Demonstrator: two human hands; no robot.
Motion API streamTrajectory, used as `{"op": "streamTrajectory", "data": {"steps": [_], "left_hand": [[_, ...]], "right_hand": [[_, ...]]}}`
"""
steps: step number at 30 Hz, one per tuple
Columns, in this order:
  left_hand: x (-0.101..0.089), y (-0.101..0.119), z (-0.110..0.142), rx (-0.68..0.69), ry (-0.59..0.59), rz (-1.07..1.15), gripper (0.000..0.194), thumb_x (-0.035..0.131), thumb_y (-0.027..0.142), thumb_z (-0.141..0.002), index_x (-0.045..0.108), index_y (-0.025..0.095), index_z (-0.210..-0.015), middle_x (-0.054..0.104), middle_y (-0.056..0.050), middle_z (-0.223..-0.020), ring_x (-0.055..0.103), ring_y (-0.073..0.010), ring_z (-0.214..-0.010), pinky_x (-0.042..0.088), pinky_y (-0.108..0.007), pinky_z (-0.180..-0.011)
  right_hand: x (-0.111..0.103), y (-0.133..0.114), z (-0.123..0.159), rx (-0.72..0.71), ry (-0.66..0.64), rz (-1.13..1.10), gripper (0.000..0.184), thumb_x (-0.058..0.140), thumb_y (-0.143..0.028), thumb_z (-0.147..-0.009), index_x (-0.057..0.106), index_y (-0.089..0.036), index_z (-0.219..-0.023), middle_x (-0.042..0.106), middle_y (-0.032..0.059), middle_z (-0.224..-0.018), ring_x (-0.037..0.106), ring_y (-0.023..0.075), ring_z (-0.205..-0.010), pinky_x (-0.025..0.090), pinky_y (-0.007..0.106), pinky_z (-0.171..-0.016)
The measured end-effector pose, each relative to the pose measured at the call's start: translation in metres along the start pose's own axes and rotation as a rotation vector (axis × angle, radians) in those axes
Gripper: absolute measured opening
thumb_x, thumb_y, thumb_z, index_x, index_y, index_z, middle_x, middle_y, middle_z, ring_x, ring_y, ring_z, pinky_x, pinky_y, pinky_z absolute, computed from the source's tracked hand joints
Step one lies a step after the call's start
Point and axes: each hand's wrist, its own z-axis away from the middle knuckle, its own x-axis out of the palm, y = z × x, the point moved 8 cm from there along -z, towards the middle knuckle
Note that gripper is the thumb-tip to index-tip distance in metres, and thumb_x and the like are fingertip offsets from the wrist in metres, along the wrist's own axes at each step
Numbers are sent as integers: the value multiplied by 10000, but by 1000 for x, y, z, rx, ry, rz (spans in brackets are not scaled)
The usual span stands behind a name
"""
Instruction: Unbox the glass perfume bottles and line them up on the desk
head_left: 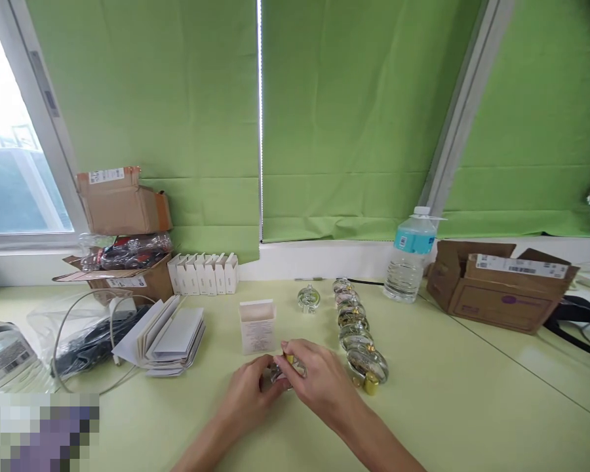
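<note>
My left hand and my right hand meet low in the middle of the table, both closed round a small clear glass bottle with a gold cap. Just behind them stands a small open white carton. To the right of my right hand runs a row of several similar glass bottles, the nearest with a gold cap. One more glass bottle stands alone further back.
A stack of flat white cartons lies at left, with upright white boxes behind. Cardboard boxes sit at far left, another at right. A water bottle stands by the windowsill. Cables lie at left.
</note>
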Motion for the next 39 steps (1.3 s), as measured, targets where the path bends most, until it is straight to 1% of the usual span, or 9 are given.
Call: {"op": "streamTrajectory", "data": {"steps": [7,14,18,23,25,28,31,35,39], "left_hand": [[-1,0,-1,47,30,15,149,515,319,-840,594,192,-844,583,22,-677,417,-117,-583,291,-213,-544],[-4,6,1,35,16,51,238,500,380,-856,636,201,-932,603,9,-676,454,-129,-584,308,-214,-537],[-4,3,1,27,18,50,269,512,425,-856,644,203,-928,613,9,-708,457,-125,-587,313,-213,-531],[-11,1,-1,68,22,126,397,591,502,-800,623,212,-1069,644,-16,-884,477,-118,-606,355,-215,-545],[-24,-1,-3,83,113,160,376,541,497,-840,613,198,-1056,631,-21,-871,457,-108,-573,362,-221,-549],[-57,-12,0,25,431,125,335,469,488,-884,590,183,-950,578,-12,-776,448,-117,-568,374,-239,-580],[-72,-25,1,-48,599,88,424,539,513,-833,535,189,-1107,552,-3,-782,496,-145,-631,407,-266,-631],[-51,-41,-16,-99,371,226,686,586,511,-787,398,146,-1337,549,31,-670,499,-145,-550,394,-259,-545],[-39,-43,-25,-85,266,342,573,582,511,-782,533,147,-1222,661,-50,-869,473,-104,-491,378,-246,-493]], "right_hand": [[7,-13,1,-44,-38,200,216,413,-299,-964,616,-226,-986,686,69,-945,650,227,-823,415,299,-667],[5,-4,7,-3,-53,51,235,429,-286,-941,550,-247,-1139,665,64,-1067,631,238,-925,445,324,-745],[2,10,9,95,-74,-83,489,510,-337,-895,376,-272,-1361,605,60,-1213,589,234,-1047,448,324,-829],[7,18,8,122,-177,-149,374,544,-306,-861,502,-285,-1232,639,44,-1127,605,228,-991,433,295,-795],[9,18,8,127,-198,-206,247,533,-268,-861,544,-267,-1108,663,20,-998,618,204,-892,425,266,-735],[10,18,7,135,-196,-207,57,565,-273,-845,543,-234,-880,653,0,-863,598,192,-801,392,250,-680],[11,17,7,143,-200,-175,117,596,-312,-835,521,-224,-815,639,-4,-824,578,190,-768,363,249,-651],[6,12,6,119,-185,-179,137,591,-355,-852,545,-226,-859,647,1,-861,579,191,-782,353,249,-654],[-5,13,3,123,-115,-215,158,578,-377,-868,569,-225,-910,663,7,-885,588,195,-804,369,255,-679]]}}
